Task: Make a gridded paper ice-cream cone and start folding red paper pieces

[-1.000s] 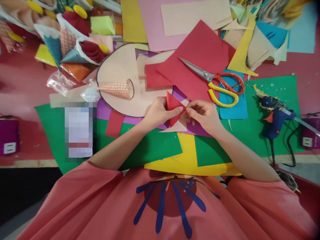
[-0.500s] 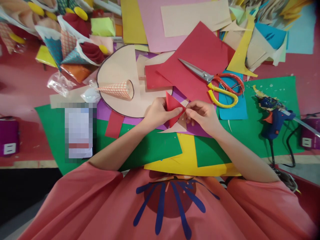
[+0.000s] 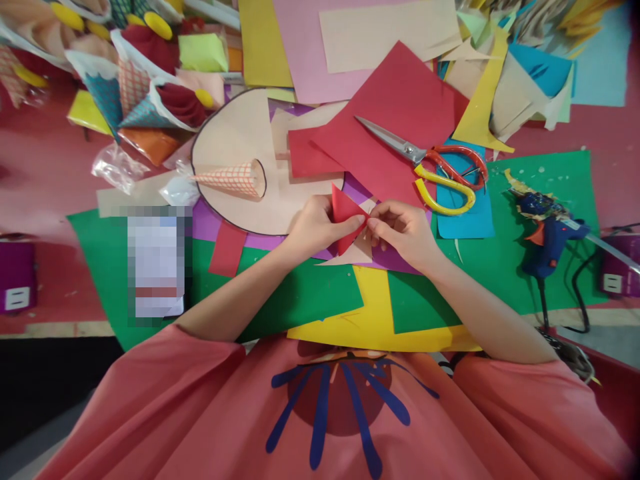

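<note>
Between my hands is a small folded piece of red paper [image 3: 344, 210], roughly triangular, with its point upward. My left hand [image 3: 320, 227] grips it, the thumb lying across its front. At its right corner the fingertips of my right hand [image 3: 397, 230] pinch the edge. Scraps of beige and purple paper lie just beneath. To the upper left, a checkered paper cone [image 3: 230, 179] rests on a beige rounded paper shape [image 3: 235, 133] with a dark outline. Scissors [image 3: 425, 160] with one red and one yellow handle lie on a large red sheet [image 3: 395, 93], up and right of my right hand.
A blue glue gun [image 3: 550, 247] with a cord lies at right on green paper [image 3: 515, 287]. A blurred-out phone [image 3: 156, 263] is at left. Checkered paper cones with dark red filling [image 3: 175, 103] crowd the upper left. Cut paper scraps [image 3: 530, 87] pile up at upper right.
My right fingertips have shifted slightly left along the corner of the red paper. My left hand keeps its hold. The whole view has moved a little.
</note>
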Motion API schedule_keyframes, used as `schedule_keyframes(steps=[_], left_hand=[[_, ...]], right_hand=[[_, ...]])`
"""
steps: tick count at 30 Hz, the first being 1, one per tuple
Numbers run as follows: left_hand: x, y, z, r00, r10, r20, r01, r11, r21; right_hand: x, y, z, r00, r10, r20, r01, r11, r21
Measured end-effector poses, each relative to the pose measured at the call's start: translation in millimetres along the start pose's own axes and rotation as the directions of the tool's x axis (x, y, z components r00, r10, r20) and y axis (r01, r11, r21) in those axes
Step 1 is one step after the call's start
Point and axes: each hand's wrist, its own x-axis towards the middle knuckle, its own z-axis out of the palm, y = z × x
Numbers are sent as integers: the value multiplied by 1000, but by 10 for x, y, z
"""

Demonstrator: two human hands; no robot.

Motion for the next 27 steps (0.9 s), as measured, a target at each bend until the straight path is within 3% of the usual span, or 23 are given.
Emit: schedule_keyframes(steps=[4,9,17,27], left_hand=[[3,-18,5,999,49,17,-49,998,-41],[30,-37,16,978,203,54,-179,939,-294],[50,-63,35,974,214,-79,-228,913,-339],[79,-86,26,972,220,-83,-235,890,-392]], right_hand=[[-3,-21,-4,1000,-6,-13,6,1000,-7],[-6,-86,-67,996,-36,-86,40,999,38],[2,-110,-130,987,-68,-149,74,997,36],[26,-63,-127,986,-94,-137,105,991,78]])
